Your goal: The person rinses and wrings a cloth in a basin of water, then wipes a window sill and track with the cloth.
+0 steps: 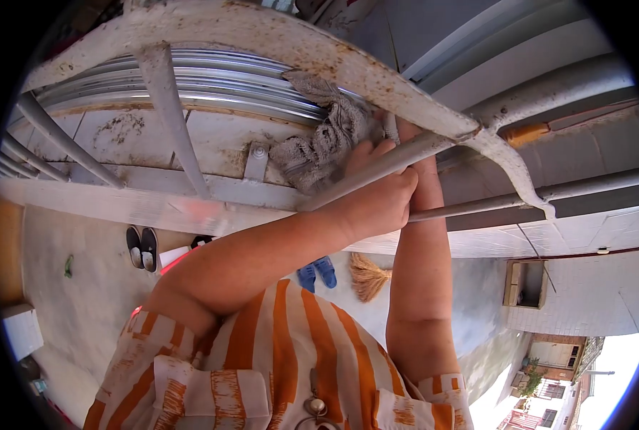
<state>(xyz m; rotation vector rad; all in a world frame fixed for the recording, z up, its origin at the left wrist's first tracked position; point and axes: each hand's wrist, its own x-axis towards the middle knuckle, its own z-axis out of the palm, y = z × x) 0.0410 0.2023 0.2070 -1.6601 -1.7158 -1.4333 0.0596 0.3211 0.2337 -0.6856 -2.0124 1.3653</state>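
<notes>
My left hand reaches across to the white metal bars, its fingers bent beyond a slanting bar and closed at the edge of a grey, crumpled cloth. The cloth lies bunched over the tiled sill and the metal window track. My right hand is up behind the thick curved bar, just right of the cloth. Bars hide most of it, so its fingers cannot be made out. My two wrists cross closely.
White bars cross the view in front of the sill. A small bracket stands on the sill. Below are dark shoes, blue slippers and a straw broom on the floor. An orange handle is at the right.
</notes>
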